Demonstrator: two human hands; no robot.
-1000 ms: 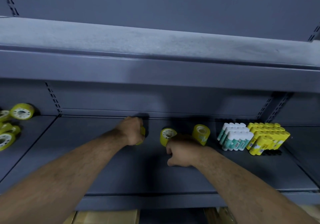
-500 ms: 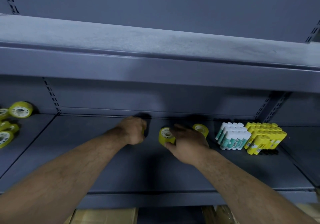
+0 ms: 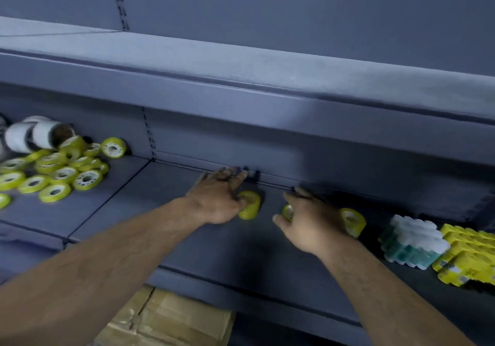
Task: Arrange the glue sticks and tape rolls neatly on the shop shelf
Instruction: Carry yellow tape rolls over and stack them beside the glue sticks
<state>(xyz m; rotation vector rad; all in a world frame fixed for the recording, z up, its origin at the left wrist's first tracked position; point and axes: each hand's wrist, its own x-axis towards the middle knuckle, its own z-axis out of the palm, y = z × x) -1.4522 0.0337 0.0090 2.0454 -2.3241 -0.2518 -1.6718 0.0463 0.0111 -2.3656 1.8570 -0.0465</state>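
On the grey shelf (image 3: 150, 198) my left hand (image 3: 218, 198) lies with its fingers stretched toward the back wall, the thumb touching a yellow tape roll (image 3: 251, 206) that stands on edge. My right hand (image 3: 308, 221) covers a second yellow tape roll (image 3: 288, 211) and holds it between thumb and fingers; most of it is hidden. A third tape roll (image 3: 355, 221) stands just right of that hand. Further right lie white-and-teal glue sticks (image 3: 412, 241) and yellow glue sticks (image 3: 466, 254) in tight blocks.
A loose pile of yellow tape rolls (image 3: 53, 170) fills the shelf's left section, with white rolls (image 3: 32, 134) behind it. The upper shelf (image 3: 241, 77) overhangs closely. A cardboard box (image 3: 166, 319) sits below the shelf front.
The view has swung left and now shows the pile of rolls. My left hand has opened its fingers off its roll. My right hand stays on the middle roll.
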